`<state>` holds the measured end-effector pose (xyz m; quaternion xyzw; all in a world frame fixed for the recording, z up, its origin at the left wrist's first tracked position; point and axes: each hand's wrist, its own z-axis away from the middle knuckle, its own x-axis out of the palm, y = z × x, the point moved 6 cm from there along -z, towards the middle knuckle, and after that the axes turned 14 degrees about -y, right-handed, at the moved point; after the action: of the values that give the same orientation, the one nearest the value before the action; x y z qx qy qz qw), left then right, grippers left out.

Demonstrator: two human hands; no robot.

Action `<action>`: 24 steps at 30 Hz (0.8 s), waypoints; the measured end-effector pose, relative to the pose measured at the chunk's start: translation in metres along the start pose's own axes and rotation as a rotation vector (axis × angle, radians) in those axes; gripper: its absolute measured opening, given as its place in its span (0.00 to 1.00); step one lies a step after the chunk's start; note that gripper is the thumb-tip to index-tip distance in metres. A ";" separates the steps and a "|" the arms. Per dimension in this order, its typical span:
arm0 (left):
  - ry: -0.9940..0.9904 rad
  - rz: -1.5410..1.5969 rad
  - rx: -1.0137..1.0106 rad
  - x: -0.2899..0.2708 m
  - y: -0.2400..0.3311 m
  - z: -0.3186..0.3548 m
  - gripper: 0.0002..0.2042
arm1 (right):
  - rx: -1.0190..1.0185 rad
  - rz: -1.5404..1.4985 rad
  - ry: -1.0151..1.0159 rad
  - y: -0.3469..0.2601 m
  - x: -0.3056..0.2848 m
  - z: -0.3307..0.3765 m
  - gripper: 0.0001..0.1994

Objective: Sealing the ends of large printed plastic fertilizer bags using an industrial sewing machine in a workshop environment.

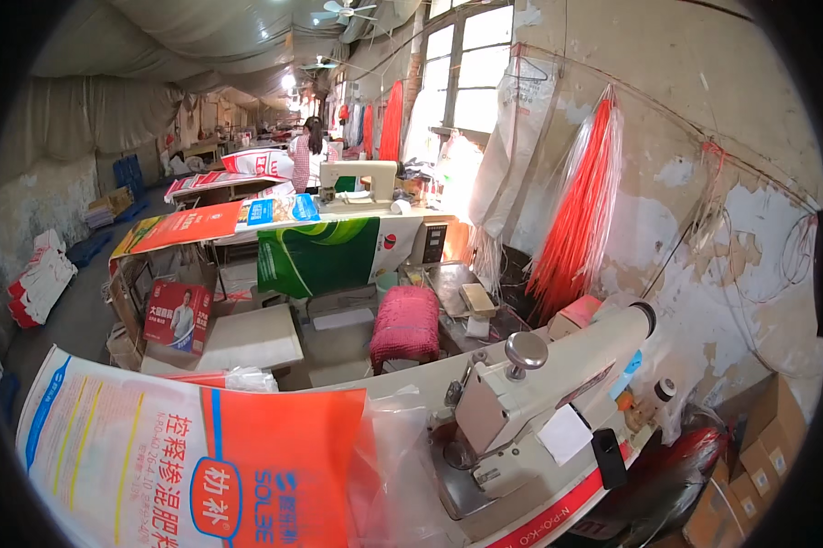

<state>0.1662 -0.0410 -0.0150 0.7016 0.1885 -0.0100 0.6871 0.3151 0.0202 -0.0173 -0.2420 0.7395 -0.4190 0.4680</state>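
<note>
Neither of my hands shows in the head view. Closest to me, an orange and white printed plastic sack (311,457) lies flat on the left of the work table, its clear plastic liner (395,447) sticking out at the right end. Beside the liner stands a cream industrial sewing machine (558,384) with a round metal knob on top. The liner's edge reaches close to the machine's needle area; whether it lies under the presser foot I cannot tell. A black phone (609,458) and a white paper (565,434) rest against the machine's right side.
Beyond the table is a stool with a pink cover (405,324). A second sewing machine (358,181) stands farther off, with a green sack (316,256) hanging before it. A person (311,155) is in the background. Red and white strands (583,205) hang on the right wall above cardboard boxes (763,457).
</note>
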 end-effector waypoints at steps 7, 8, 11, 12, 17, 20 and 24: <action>-0.088 0.005 -0.062 0.001 0.010 0.000 0.16 | -0.064 0.019 -0.001 0.008 -0.002 0.001 0.16; -0.097 -0.003 -0.068 0.003 0.010 0.001 0.16 | -0.069 0.035 -0.001 0.007 -0.002 0.002 0.16; -0.169 0.215 -0.216 0.010 0.006 -0.008 0.16 | -0.026 0.045 -0.004 0.002 -0.011 0.002 0.13; -0.173 0.208 -0.217 0.009 0.005 -0.007 0.16 | -0.027 0.041 0.003 -0.007 -0.016 -0.003 0.13; -0.152 -0.494 -0.039 -0.007 0.059 0.007 0.16 | -0.305 0.807 -0.212 -0.074 -0.005 -0.050 0.08; -0.079 -0.787 -0.053 -0.030 0.119 0.043 0.14 | -0.315 0.965 -0.554 -0.069 0.060 -0.064 0.11; -0.058 -0.984 -0.037 -0.066 0.118 0.131 0.09 | -0.162 0.874 -0.379 -0.083 0.002 -0.096 0.12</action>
<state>0.1699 -0.1823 0.1095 0.5166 0.4785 -0.3494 0.6181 0.2257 0.0126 0.0726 -0.0165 0.7041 -0.0726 0.7062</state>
